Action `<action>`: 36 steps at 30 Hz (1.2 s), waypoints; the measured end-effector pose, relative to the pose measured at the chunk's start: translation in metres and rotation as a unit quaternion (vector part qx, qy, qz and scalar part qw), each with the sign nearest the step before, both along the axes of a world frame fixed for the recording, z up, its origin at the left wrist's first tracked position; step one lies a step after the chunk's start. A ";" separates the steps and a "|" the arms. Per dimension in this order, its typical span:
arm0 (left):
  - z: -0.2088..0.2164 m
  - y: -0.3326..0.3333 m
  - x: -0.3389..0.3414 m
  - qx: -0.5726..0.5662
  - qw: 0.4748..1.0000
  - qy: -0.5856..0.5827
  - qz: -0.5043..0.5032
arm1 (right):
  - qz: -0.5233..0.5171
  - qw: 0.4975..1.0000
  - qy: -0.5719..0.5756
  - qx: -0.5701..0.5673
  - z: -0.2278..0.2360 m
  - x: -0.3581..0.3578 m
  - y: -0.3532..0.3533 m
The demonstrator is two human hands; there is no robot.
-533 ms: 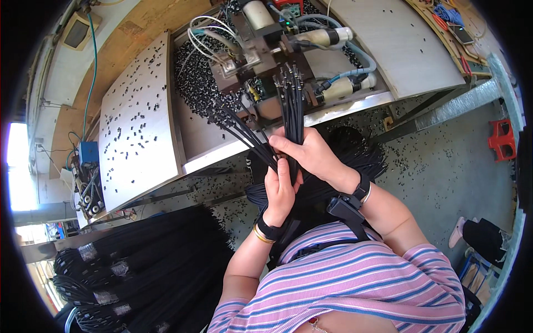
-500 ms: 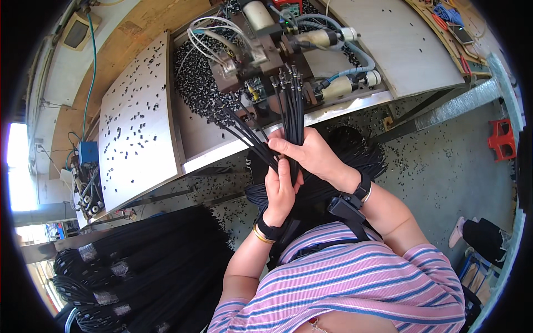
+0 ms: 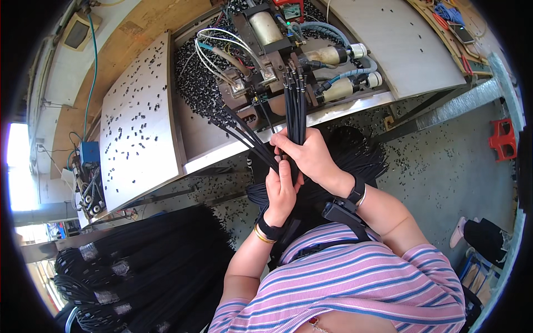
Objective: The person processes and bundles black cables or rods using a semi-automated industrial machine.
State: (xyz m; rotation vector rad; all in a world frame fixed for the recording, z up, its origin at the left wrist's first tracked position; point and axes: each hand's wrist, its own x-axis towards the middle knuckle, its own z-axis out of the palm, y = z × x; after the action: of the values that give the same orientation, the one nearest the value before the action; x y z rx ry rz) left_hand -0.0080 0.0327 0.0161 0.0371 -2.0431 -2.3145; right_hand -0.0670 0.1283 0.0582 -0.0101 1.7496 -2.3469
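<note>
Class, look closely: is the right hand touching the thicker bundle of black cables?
Touching. The head view shows the right hand closed around the thicker bundle of black cables, which rises out of its grip.

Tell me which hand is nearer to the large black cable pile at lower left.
Left. In the picture, the left hand is above and right of the cable pile, apart from it; the right hand is higher and farther right.
</note>
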 end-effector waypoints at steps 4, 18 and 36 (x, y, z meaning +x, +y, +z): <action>0.001 -0.005 -0.004 0.017 0.999 -0.004 -0.032 | -0.005 1.000 0.007 0.006 -0.001 -0.004 -0.004; -0.002 -0.010 -0.008 0.018 0.999 -0.011 -0.046 | 0.090 0.994 0.027 0.055 0.000 -0.015 0.004; -0.006 -0.002 0.001 -0.047 0.998 0.022 -0.027 | -0.007 1.000 0.001 0.004 -0.002 0.004 0.002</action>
State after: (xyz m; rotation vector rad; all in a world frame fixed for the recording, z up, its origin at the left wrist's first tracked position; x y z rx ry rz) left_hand -0.0074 0.0305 0.0101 -0.0720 -2.1536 -2.2257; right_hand -0.0630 0.1300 0.0567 0.0021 1.7658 -2.3506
